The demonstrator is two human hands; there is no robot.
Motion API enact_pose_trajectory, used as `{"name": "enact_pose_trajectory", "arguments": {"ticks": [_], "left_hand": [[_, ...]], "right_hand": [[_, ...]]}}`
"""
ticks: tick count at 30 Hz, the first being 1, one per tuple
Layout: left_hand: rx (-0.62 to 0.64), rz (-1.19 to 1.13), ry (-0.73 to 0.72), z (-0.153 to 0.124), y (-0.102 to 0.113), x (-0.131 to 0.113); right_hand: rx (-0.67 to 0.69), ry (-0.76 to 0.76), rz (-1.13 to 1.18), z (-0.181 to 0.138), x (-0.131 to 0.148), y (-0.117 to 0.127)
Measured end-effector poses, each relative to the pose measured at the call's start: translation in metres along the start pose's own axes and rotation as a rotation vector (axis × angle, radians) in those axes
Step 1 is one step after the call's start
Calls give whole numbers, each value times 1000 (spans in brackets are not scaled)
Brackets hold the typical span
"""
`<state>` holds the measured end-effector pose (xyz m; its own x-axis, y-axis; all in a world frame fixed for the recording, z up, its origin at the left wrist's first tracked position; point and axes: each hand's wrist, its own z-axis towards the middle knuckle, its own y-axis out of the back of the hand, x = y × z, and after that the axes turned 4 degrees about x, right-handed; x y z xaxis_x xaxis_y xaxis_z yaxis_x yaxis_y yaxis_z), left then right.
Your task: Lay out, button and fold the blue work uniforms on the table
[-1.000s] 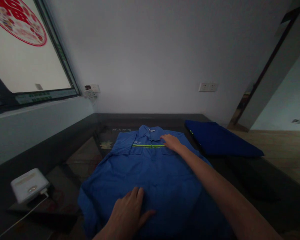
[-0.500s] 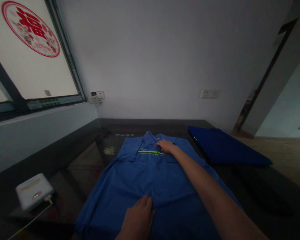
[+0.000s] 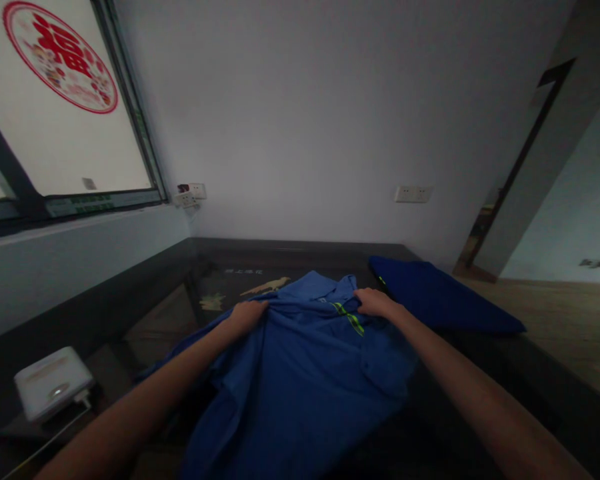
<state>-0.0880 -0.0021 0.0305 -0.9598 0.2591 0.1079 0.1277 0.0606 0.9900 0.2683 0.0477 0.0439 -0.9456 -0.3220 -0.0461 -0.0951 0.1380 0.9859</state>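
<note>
A blue work shirt (image 3: 300,373) with a yellow-green reflective strip hangs bunched between my hands over the dark table. My left hand (image 3: 249,316) is closed on the cloth at the shirt's left shoulder area. On the other side, my right hand (image 3: 375,302) grips the fabric beside the collar, near the strip. The collar (image 3: 315,285) points away from me, and the lower part of the shirt droops toward me in loose folds. Fingertips of both hands are partly hidden by the cloth.
A folded dark-blue garment (image 3: 435,293) lies at the table's right side. On the left stands a white box-shaped device (image 3: 55,383) with a cable. The dark glossy table (image 3: 300,247) meets the wall at the back, where sockets (image 3: 413,194) are mounted.
My left hand has moved forward and left from the shirt front to its shoulder. My right hand has shifted right. The shirt, laid flat before, is now lifted, gathered and creased.
</note>
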Motion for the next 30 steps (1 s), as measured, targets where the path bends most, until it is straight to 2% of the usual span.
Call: {"name": "enact_pose_trajectory", "arguments": {"ticks": [4,8,12,15,17,20,26,30], "left_hand": [[-25,7,-46,58,13,0],[-68,-20,-89,78,8,-23],[-175,-74,-85,61,-19,-49],[-237,-161,-78,38,-43,-52],[-215,-199,-59,24,-55,-44],[-168,-218,-37,9,-64,-28],[-129,-207,-62,-10,-64,3],[-78,-223,-117,-21,-64,18]], "right_hand": [[21,-22,77,-24,-10,-3],[50,-2,149,-43,-15,-18],[-70,-57,298,-51,-18,-38],[-189,10,371,-50,-16,-51],[-201,38,361,-48,-12,-56],[-160,-38,343,-48,-4,-58],[-145,-230,258,-60,12,-40],[-174,-260,223,-70,22,-29]]}}
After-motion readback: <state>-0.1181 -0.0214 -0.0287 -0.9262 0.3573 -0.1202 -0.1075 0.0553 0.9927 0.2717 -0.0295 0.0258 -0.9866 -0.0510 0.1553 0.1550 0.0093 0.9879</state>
